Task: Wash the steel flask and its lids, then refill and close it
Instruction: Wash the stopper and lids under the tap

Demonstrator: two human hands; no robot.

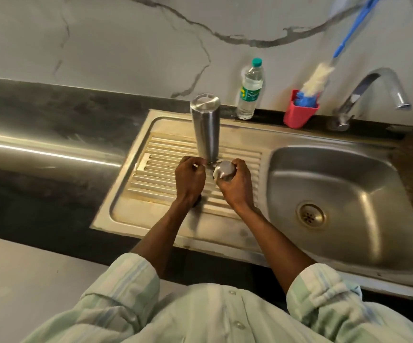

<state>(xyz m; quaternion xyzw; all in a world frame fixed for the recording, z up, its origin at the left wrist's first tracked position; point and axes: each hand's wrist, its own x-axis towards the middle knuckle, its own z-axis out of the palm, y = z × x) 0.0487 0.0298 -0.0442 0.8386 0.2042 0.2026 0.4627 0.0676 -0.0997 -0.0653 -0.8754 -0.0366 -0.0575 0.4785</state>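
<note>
Right now my right hand (235, 184) curls around a rounded steel lid (222, 171) just right of the frame's middle, while my left hand (190, 178) pinches something small at the foot of the flask (205, 129); what it is I cannot tell, since my fingers cover it. The flask stands tall on the ribbed drainboard (166, 169), above my hands, and looks turned upside down, its flat end up.

What worries me is that narrow standing end on the ridges. I judge a nudge from either hand could tip the flask, and it would roll toward the basin (349, 206) on the right or clatter onto the dark counter (39, 115) at left. The lid is smooth, domed and probably wet, so it may slip from my grip.

The flask is brushed steel, a plain cylinder with a dull sheen. The drainboard is pressed steel, yellow-stained along its grooves. Near the wall at upper right stand a clear plastic water bottle (250, 90) with a green cap, a red cup (299, 112) holding a fluffy blue-handled brush (316, 78), and a curved chrome tap (373, 90).
</note>
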